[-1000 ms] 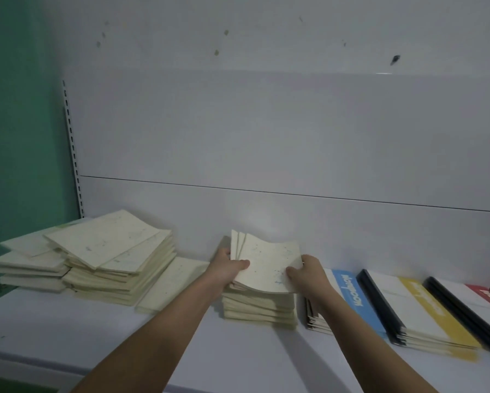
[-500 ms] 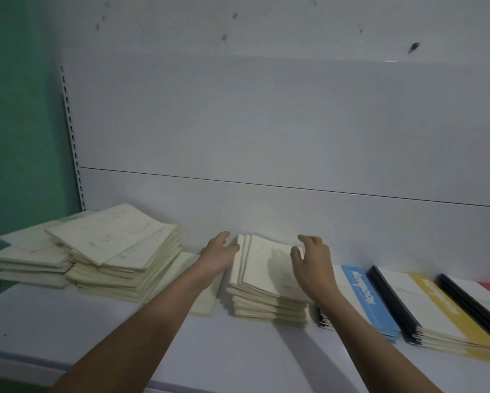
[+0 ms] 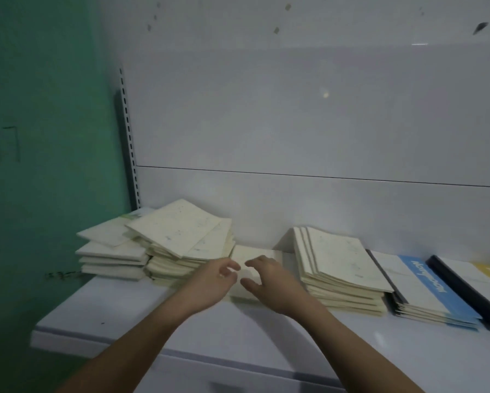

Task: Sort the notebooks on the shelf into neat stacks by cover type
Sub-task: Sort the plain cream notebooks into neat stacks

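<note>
Notebooks with cream covers sit in piles across the middle of the frame: a messy pile (image 3: 181, 245) left of centre, a neater stack (image 3: 343, 268) to its right. Between them your left hand (image 3: 209, 282) and right hand (image 3: 269, 282) hover over a single notebook (image 3: 255, 255), fingers spread, gripping nothing.

A green wall (image 3: 48, 114) stands at the left. Beside it runs a slotted metal upright (image 3: 129, 137). The white back panel (image 3: 309, 114) bears dark specks.

i read only white lettering on the blue-striped notebook (image 3: 425, 282), seemingly "notebook", too blurred to confirm.
</note>
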